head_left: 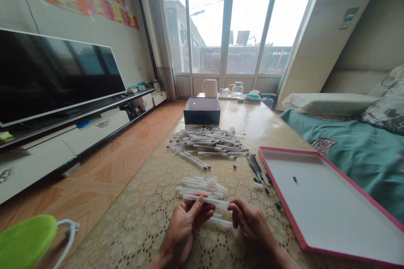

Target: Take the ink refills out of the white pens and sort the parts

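Between the fingers and thumb of my left hand (182, 229) lies a translucent white pen barrel (219, 202), pointing right. My right hand (252, 223) is closed in a pinch at the barrel's right end; whether a small part sits in that pinch is hidden. Just beyond and partly beneath my hands are several loose empty-looking barrels (202, 184). Farther off spreads a big heap of white pens with dark tips (210, 141). To the right of the heap lie thin dark refills (256, 167) and small black plugs (267, 191).
A shallow pink-rimmed tray (341, 206) with one black piece (295, 180) in it takes up the table's right side. Behind the heap stands a dark open box (202, 117). A kettle (210, 88) and glass jug (237, 88) are at the far end; a green stool (27, 239) is lower left.
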`<action>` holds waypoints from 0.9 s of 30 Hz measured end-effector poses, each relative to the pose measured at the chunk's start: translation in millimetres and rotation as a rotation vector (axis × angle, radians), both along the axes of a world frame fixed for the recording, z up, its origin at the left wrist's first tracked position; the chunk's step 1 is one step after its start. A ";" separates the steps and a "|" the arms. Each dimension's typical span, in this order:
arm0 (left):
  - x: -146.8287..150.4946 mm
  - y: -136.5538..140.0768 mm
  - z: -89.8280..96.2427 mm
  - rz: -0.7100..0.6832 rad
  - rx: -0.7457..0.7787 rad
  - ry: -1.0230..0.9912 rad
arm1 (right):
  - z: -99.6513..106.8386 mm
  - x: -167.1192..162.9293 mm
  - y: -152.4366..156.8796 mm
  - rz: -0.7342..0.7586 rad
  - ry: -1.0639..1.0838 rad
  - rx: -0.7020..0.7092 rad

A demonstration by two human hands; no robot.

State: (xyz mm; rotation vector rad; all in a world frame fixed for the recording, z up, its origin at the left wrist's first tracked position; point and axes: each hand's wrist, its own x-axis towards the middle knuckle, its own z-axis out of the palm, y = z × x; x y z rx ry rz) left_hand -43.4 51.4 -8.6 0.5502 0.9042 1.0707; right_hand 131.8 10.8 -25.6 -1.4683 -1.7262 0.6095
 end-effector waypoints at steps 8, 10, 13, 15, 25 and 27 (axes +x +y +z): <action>0.8 0.6 1.7 0.040 -0.009 -0.020 | 5.9 -2.5 0.0 0.031 0.375 -0.099; 0.8 -0.3 2.7 0.031 -0.009 -0.013 | 5.9 -3.0 1.1 0.041 0.366 -0.107; 0.6 -1.4 4.5 0.037 -0.007 -0.003 | 5.9 -0.7 2.4 0.025 0.254 -0.069; -0.2 -1.1 6.1 0.056 0.010 -0.002 | 7.8 4.6 2.3 0.004 0.147 -0.043; -12.0 4.4 12.5 0.247 0.166 0.024 | 35.1 63.4 -3.3 -0.194 -0.452 0.001; -10.2 2.8 12.1 0.166 0.196 0.079 | 34.5 68.1 -2.7 -0.373 -0.564 -0.028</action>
